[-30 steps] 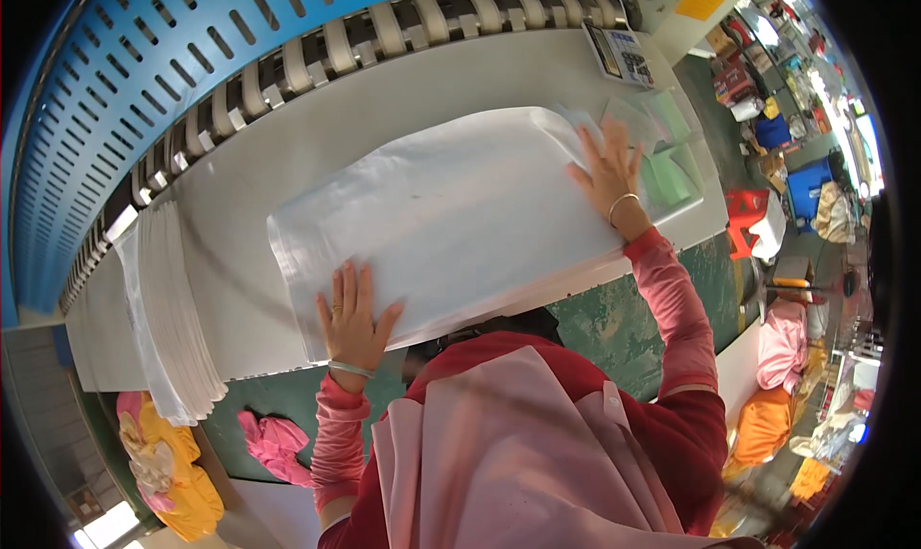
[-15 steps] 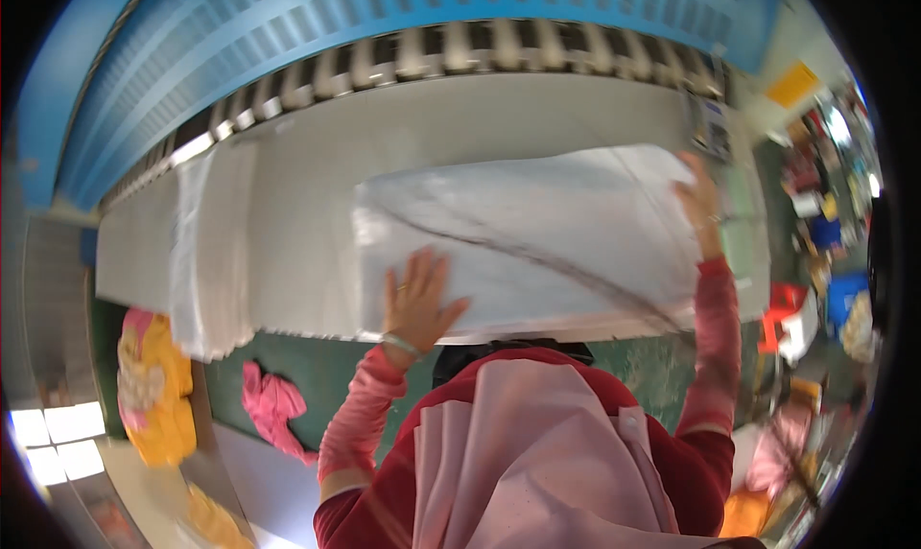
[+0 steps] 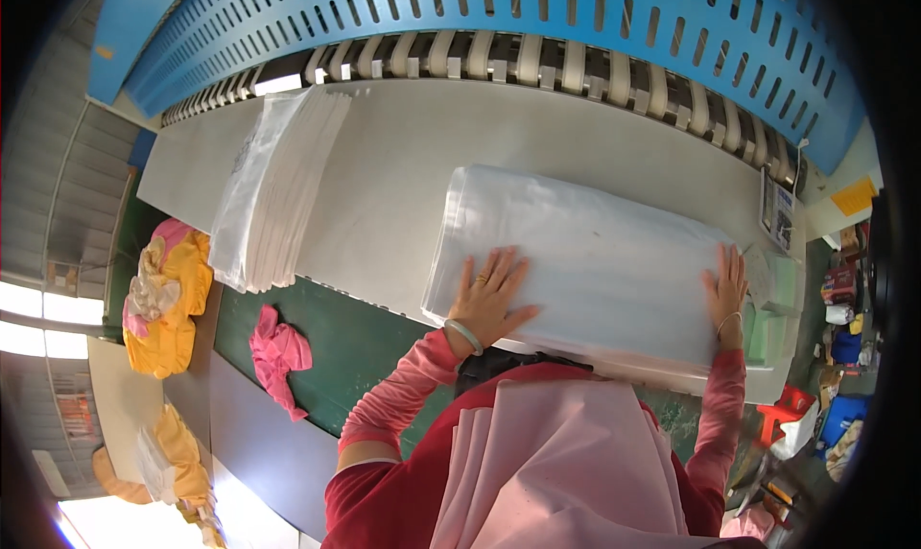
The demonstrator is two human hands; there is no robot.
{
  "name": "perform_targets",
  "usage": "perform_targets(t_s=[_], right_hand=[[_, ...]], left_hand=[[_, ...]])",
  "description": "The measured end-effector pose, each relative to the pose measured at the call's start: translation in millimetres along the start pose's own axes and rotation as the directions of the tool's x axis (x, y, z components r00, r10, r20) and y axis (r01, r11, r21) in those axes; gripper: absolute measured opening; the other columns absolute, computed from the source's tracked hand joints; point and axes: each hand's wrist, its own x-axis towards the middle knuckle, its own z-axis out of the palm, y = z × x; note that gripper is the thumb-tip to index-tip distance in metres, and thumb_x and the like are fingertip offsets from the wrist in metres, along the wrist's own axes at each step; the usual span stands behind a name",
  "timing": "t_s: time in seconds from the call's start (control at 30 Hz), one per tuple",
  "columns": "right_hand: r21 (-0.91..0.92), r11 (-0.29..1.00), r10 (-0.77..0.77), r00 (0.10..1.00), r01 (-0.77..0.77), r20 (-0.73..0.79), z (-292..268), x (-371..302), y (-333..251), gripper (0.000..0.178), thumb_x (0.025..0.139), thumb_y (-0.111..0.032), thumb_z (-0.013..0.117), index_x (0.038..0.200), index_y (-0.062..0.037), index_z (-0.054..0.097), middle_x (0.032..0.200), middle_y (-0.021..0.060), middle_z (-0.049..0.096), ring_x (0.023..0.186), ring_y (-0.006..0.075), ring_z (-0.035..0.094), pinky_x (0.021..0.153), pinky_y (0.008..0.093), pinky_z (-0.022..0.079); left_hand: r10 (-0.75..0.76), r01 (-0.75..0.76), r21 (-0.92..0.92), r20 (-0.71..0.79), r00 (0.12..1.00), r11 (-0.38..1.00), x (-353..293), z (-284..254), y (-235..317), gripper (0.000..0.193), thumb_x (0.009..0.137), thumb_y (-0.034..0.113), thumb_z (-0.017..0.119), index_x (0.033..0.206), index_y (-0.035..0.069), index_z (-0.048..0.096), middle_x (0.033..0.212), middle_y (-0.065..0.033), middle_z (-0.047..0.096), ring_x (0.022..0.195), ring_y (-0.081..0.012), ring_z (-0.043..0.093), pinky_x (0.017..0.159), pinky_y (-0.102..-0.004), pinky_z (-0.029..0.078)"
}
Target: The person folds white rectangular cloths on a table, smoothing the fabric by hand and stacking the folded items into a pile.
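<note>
A stack of clear plastic sheets or bags (image 3: 595, 252) lies flat on the grey worktable (image 3: 384, 165) in front of me. My left hand (image 3: 491, 298) rests palm down on its near left part, fingers spread. At the right end of the stack, my right hand (image 3: 727, 295) lies with its fingers stretched out along the edge. Farther left sits a second stack of clear plastic (image 3: 273, 194), its layers fanned out toward the right. Neither hand grips anything.
Along the table's far side runs a row of pale belts (image 3: 528, 60) beneath a slotted blue machine cover (image 3: 451, 2). Pale green blocks (image 3: 770, 290) stand at the right end. A pink cloth (image 3: 276, 357) and a yellow bundle (image 3: 173, 304) lie at the lower left.
My view has turned, so the table slopes down to the right. The dark strand or shadow line across the stack is gone. My right hand has moved down along the right edge and flattened.
</note>
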Motion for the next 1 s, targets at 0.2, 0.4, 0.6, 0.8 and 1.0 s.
perform_targets(t_s=[0.2, 0.4, 0.6, 0.8, 1.0], right_hand=[[0.219, 0.961, -0.135, 0.978, 0.169, -0.162, 25, -3, 31, 0.062, 0.083, -0.034, 0.05, 0.136, -0.0147, 0.024, 0.14, 0.0167, 0.019, 0.126, 0.0348, 0.022, 0.101, 0.0435, 0.021], [0.087, 0.995, -0.048, 0.996, 0.042, 0.069, -10, -63, 14, 0.067, 0.082, -0.037, 0.052, 0.136, -0.0127, 0.021, 0.139, 0.0202, 0.017, 0.126, 0.0364, 0.022, 0.1, 0.0405, 0.025], [0.606, 0.786, 0.096, 0.993, -0.121, 0.073, 5, -114, 43, 0.064, 0.085, -0.03, 0.051, 0.135, -0.0057, 0.02, 0.136, 0.0211, 0.026, 0.124, 0.0328, 0.03, 0.1, 0.036, 0.025], [0.729, 0.649, 0.133, 0.976, -0.218, 0.174, 22, -106, 77, 0.059, 0.086, -0.027, 0.049, 0.133, -0.0026, 0.024, 0.133, 0.0204, 0.032, 0.124, 0.029, 0.031, 0.1, 0.0333, 0.026], [0.706, 0.696, 0.219, 0.975, -0.129, -0.037, -4, -46, 103, 0.05, 0.086, -0.025, 0.05, 0.127, -0.0002, 0.036, 0.122, 0.021, 0.045, 0.113, 0.0283, 0.044, 0.092, 0.0336, 0.035]], left_hand=[[-0.021, 0.022, 0.017, -0.038, 0.999, 1.0, 0, 3, 1, 0.065, 0.08, 0.051, 0.047, 0.13, 0.011, 0.036, 0.136, -0.0126, 0.031, 0.125, -0.0277, 0.031, 0.1, -0.0513, 0.018], [0.009, -0.005, 0.07, -0.064, 0.998, 0.998, -5, 0, -1, 0.064, 0.079, 0.049, 0.05, 0.128, 0.01, 0.038, 0.132, -0.0127, 0.037, 0.122, -0.028, 0.035, 0.1, -0.0493, 0.022], [-0.16, 0.154, 0.126, 0.033, 0.987, 0.98, -5, -7, -45, 0.066, 0.08, 0.05, 0.047, 0.13, 0.009, 0.035, 0.136, -0.0158, 0.029, 0.123, -0.0336, 0.031, 0.098, -0.0482, 0.025], [-0.457, 0.45, 0.09, 0.095, 0.884, 0.888, 17, 7, -150, 0.07, 0.082, 0.05, 0.046, 0.133, 0.008, 0.027, 0.134, -0.0191, 0.03, 0.123, -0.0377, 0.03, 0.096, -0.0427, 0.03], [-0.455, 0.362, -0.923, 0.27, 0.849, 0.128, 130, -46, -166, 0.045, 0.085, 0.033, 0.047, 0.12, 0.004, 0.044, 0.116, -0.0156, 0.049, 0.104, -0.0226, 0.051, 0.081, -0.0354, 0.042]])
